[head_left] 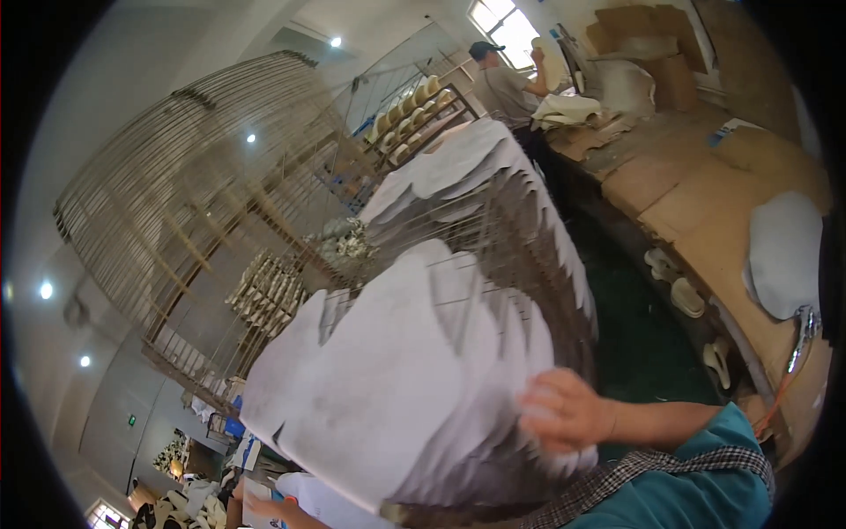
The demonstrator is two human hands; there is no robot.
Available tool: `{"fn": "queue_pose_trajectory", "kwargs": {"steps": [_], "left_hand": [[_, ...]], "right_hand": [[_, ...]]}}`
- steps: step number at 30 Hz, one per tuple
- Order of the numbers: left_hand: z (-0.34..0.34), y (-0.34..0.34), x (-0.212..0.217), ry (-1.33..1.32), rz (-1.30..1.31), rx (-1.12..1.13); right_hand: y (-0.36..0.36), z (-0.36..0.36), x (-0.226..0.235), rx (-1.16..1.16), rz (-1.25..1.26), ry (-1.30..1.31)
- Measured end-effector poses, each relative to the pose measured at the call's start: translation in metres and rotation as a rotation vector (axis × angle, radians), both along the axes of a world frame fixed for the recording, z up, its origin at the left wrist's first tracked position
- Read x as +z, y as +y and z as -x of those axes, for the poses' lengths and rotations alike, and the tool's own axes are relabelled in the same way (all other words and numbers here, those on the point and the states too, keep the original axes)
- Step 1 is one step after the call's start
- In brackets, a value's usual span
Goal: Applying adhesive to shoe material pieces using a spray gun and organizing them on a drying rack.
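My right hand point(566, 411) reaches from a teal sleeve to the edge of several white, curvy-edged sheets point(379, 370). Motion smears its fingers, so whether they pinch a sheet or only touch it stays unclear. The sheets overlap in layers on a wire rack point(463, 304), its bars showing between them. More white sheets point(454, 167) hang farther back on the same framework. My left hand is outside the picture. At the lower left edge another hand point(280, 510), apparently someone else's, is beside a small white piece point(256, 494).
An empty-looking wire rack point(211, 176) rises on the left. Along the right runs a brown-covered workbench point(679, 189) with a pale rounded piece point(782, 256) and a metal hand tool point(804, 331) on an orange hose. A person point(504, 93) in a cap stands at its far end.
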State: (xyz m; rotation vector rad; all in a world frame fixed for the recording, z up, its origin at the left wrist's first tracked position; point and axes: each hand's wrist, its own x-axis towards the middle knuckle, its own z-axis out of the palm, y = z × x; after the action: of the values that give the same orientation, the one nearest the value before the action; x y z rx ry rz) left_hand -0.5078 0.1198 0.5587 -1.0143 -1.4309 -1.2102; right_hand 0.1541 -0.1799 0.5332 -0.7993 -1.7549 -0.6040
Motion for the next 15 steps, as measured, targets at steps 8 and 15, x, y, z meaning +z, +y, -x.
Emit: {"fn": "queue_pose_trajectory", "kwargs": {"steps": [8, 15], "left_hand": [[-0.185, 0.016, -0.078, -0.333, 0.66, -0.487], [-0.473, -0.076, -0.329, -0.467, 1.826, -0.919]], "right_hand": [[-0.164, -0.314, -0.178, -0.976, 0.521, 0.405], [-0.411, -0.42, -0.29, -1.709, 0.903, 0.666]]}}
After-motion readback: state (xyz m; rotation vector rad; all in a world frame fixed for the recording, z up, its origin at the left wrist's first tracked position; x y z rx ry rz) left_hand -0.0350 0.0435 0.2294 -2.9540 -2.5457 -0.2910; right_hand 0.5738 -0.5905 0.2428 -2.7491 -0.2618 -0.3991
